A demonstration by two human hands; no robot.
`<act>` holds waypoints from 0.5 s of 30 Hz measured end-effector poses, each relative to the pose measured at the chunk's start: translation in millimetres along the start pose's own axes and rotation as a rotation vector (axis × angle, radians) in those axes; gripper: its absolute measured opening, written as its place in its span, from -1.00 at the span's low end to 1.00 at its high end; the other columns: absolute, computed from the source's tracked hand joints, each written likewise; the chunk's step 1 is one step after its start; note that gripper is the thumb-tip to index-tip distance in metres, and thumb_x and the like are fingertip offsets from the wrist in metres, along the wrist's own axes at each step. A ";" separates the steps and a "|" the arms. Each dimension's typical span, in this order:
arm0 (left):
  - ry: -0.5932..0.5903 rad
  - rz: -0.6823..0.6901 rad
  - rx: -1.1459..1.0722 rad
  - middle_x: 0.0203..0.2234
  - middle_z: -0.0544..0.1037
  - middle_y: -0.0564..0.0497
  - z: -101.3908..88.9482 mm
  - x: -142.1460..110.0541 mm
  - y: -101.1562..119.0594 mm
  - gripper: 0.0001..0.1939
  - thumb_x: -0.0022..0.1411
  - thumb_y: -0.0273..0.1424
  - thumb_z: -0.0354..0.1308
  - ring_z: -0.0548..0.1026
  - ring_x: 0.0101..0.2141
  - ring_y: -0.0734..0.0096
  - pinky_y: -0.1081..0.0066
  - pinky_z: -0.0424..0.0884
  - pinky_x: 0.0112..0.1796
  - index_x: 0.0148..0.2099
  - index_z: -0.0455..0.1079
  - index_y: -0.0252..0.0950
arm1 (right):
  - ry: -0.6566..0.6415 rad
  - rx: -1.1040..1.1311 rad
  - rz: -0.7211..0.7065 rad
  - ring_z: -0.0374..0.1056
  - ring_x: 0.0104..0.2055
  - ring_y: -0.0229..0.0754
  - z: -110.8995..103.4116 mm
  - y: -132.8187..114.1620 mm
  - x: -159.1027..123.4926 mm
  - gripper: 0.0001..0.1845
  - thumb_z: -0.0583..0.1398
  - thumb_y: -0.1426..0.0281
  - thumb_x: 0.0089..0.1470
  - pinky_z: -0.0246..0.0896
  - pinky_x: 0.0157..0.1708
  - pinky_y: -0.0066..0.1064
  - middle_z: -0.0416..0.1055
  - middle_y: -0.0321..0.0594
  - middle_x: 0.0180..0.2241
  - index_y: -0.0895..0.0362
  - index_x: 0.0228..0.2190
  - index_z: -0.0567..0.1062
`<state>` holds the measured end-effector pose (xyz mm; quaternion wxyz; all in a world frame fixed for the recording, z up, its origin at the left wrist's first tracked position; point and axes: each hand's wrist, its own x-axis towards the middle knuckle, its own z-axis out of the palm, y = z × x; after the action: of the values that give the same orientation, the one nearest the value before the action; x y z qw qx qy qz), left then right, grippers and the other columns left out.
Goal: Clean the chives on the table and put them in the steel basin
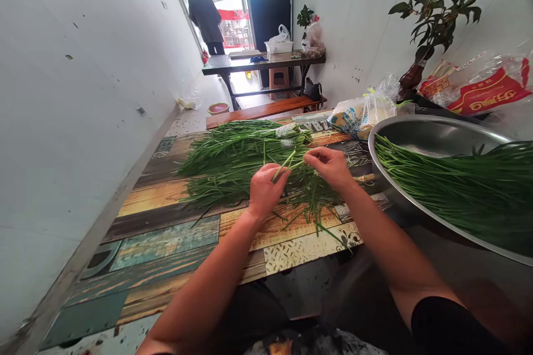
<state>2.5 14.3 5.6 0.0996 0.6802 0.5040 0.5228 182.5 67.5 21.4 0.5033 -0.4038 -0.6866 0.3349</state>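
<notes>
Over the right side of the chive pile, the left hand curls its fingers round a few garlic chive stalks; the right hand pinches toward their ends. A light hold should avoid bruising them.

Few Letters Legible on Worktop and Wrappings

Large pale capitals stand on a dark panel of the worktop, beyond the greens; they seem to read "YB", followed by a stroke that may be a Z or a 7. The red packaging at the right carries bold yellow characters, too distorted to read with certainty. Blue characters run across the clear plastic bag beside the metal bowl, crumpled past reading.
</notes>
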 end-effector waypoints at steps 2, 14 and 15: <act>-0.007 -0.011 0.016 -0.46 0.58 0.03 1.5 -0.4 -2.3 -0.84 0.18 -0.33 0.19 0.50 -0.40 0.43 0.46 0.36 -0.31 -0.40 0.53 -0.24 | 0.046 -0.028 0.034 0.34 -0.47 -0.25 -3.3 5.8 3.0 -0.73 0.19 0.24 0.02 0.27 -0.44 -0.41 0.49 -0.22 -0.49 0.19 -0.38 0.57; -0.085 -0.031 0.075 -0.46 0.62 0.00 -0.1 -1.6 -3.6 -0.81 0.21 -0.30 0.16 0.51 -0.46 0.42 0.46 0.31 -0.38 -0.36 0.56 -0.22 | -0.268 -0.336 -0.480 0.38 -0.23 -0.15 -0.7 -4.7 -2.9 -0.80 0.18 0.29 0.12 0.27 -0.12 -0.24 0.54 -0.16 -0.32 0.09 -0.35 0.60; -0.096 -0.024 0.072 -0.46 0.62 0.00 -0.4 -1.5 -3.2 -0.80 0.22 -0.30 0.15 0.50 -0.46 0.42 0.46 0.31 -0.38 -0.35 0.56 -0.22 | -0.264 -0.302 -0.442 0.38 -0.28 -0.17 -0.2 -5.0 -2.8 -0.79 0.19 0.29 0.12 0.27 -0.17 -0.26 0.55 -0.17 -0.37 0.10 -0.40 0.60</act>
<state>0.3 14.5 2.8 0.1054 0.7015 0.5251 0.4701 182.1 62.8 24.5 0.4046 -0.2678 -0.8594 0.1609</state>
